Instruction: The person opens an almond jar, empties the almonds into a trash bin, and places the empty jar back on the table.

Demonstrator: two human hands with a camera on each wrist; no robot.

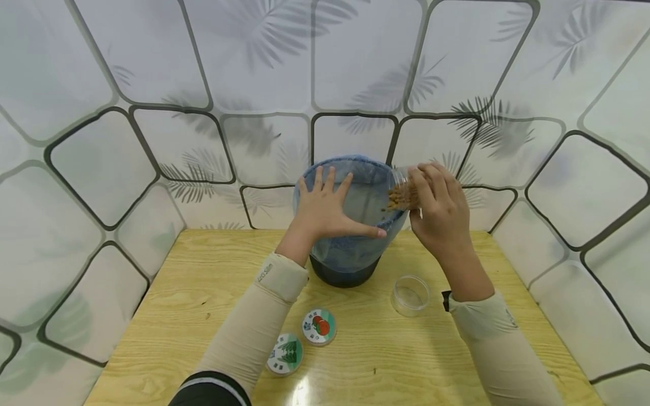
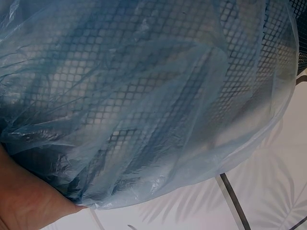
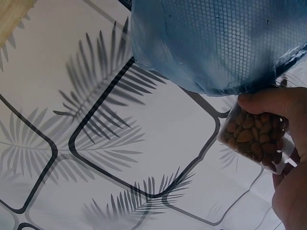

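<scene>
A mesh bin lined with a blue plastic bag (image 1: 350,254) stands at the back of the table. My left hand (image 1: 327,211) lies across its near side and opening, fingers spread and straight, thumb stretched toward the right rim. The left wrist view has the bag (image 2: 144,96) close up, with part of the hand (image 2: 33,196) at its edge. My right hand (image 1: 442,208) grips a clear plastic jar (image 1: 404,189) of almonds, tipped sideways at the bin's right rim with its mouth toward the opening. Almonds fill the jar (image 3: 252,136) in the right wrist view.
A clear round plastic container (image 1: 410,295) stands on the table to the right of the bin. In front lie two round printed lids, one with a tomato picture (image 1: 319,327), one with green leaves (image 1: 285,354). A patterned curtain (image 1: 269,141) surrounds the wooden table (image 1: 203,282).
</scene>
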